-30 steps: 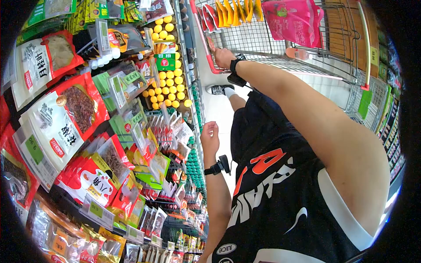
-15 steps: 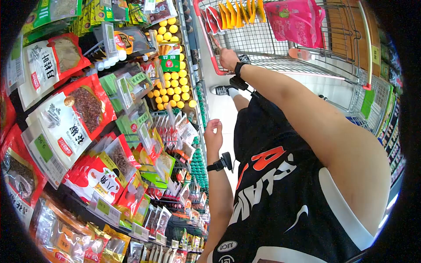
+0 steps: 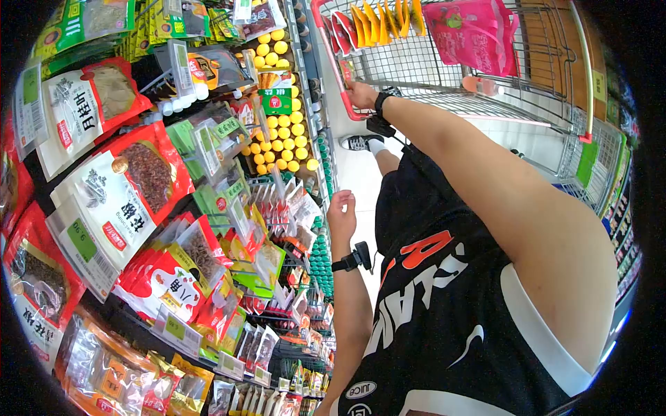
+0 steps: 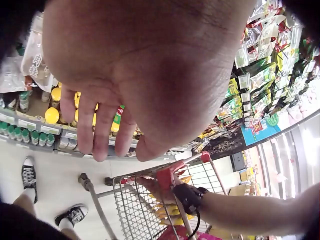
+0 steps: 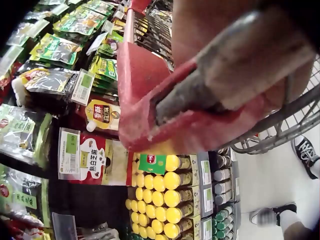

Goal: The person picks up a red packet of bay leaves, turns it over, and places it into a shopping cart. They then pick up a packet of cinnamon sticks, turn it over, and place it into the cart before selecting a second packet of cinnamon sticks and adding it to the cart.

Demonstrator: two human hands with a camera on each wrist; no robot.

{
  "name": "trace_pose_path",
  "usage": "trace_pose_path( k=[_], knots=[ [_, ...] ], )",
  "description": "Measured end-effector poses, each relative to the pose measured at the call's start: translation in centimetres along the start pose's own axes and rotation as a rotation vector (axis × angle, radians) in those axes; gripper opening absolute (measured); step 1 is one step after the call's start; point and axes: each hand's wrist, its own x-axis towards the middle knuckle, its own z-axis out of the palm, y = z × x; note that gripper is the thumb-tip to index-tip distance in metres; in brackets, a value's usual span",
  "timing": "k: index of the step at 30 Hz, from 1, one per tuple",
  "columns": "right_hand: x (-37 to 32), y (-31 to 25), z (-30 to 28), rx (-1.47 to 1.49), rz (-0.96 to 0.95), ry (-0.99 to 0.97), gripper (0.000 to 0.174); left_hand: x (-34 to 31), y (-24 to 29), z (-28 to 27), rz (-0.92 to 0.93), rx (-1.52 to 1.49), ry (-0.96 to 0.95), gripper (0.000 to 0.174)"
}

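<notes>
My right hand [image 3: 362, 96] grips the shopping cart [image 3: 433, 73] at its red-trimmed end. Up close in the right wrist view, the fingers [image 5: 260, 55] wrap round the bar beside a red plastic corner piece [image 5: 185, 120]. My left hand [image 3: 342, 215] hangs loosely beside the shelf, holding nothing; its relaxed fingers [image 4: 101, 125] show below the palm in the left wrist view. Inside the cart are a pink bag [image 3: 472, 35], a row of yellow packets [image 3: 388, 21] and red-and-white packets [image 3: 341, 33] along one side.
Shelves alongside hold hanging seasoning packets [image 3: 125, 180], price tags [image 3: 87, 253] and yellow-capped bottles [image 3: 284, 135]. Green-capped bottles [image 4: 35, 137] line a lower shelf. A second wire cart [image 3: 593, 163] stands on the other side. My shoes [image 4: 30, 177] are on the pale floor [image 4: 55, 175].
In the head view the shelf packets and cart shift slightly right. The right hand keeps its grip on the cart, and the left hand still hangs loose.
</notes>
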Motion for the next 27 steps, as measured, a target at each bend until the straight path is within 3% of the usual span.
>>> trace_pose_path(
  k=[3,7,9,11,13,15,16,17,20,22,23,24,25,26,27],
  knots=[
    [-0.8,-0.3,-0.2,-0.025,0.002,0.112,0.046,0.1,0.0,-0.1,0.017,-0.027,-0.021,0.020],
    [-2.0,-2.2,-2.5,0.010,0.102,-0.048,0.055,0.4,0.6,-0.5,0.035,0.030,-0.014,0.021],
    [-1.7,-1.4,-2.8,-0.084,-0.003,-0.117,0.057,0.2,2.5,-0.9,0.051,0.086,0.000,0.021],
    [-0.9,0.4,-3.2,-0.202,-0.128,-0.244,0.048,0.2,3.4,-1.2,0.083,0.093,0.031,0.019],
    [-1.9,-1.3,-5.8,-0.251,-0.116,-0.330,0.033,0.3,3.1,-1.4,0.192,0.132,0.092,0.019],
    [-2.8,-1.2,-7.4,-0.107,-0.089,-0.327,0.030,0.5,2.2,-1.4,0.232,0.110,0.111,0.018],
    [-3.5,-2.0,-8.3,0.000,-0.066,-0.321,0.035,-0.3,4.9,-2.3,0.242,0.126,0.104,0.019],
    [-0.9,1.6,-7.7,-0.026,0.032,-0.347,0.030,-0.6,5.0,-2.6,0.283,0.048,0.133,0.020],
    [-3.1,2.6,-9.1,0.285,0.017,-0.356,0.021,-2.2,8.1,-4.3,0.394,0.020,0.200,0.023],
    [0.7,10.3,-9.8,-0.358,-0.503,-0.546,0.032,-5.4,12.0,-6.6,0.456,0.038,0.274,0.028],
    [0.6,12.4,-10.8,-0.521,-0.959,-0.467,0.034,-7.2,13.9,-7.8,0.506,0.038,0.334,0.029],
    [-2.7,7.2,-11.0,-0.791,-0.698,-0.618,0.041,-8.6,15.1,-9.1,0.571,0.055,0.400,0.028],
    [-2.4,8.8,-11.0,-0.661,-0.777,-0.562,0.042,-10.5,16.8,-10.4,0.608,-0.026,0.458,0.027],
    [-2.0,8.8,-10.8,-0.114,-0.011,-0.663,0.035,-12.5,18.3,-11.7,0.677,-0.048,0.531,0.026],
    [-1.5,9.5,-10.6,-0.009,0.079,-0.668,0.033,-14.5,19.5,-12.9,0.743,-0.070,0.602,0.026]
  ],
)
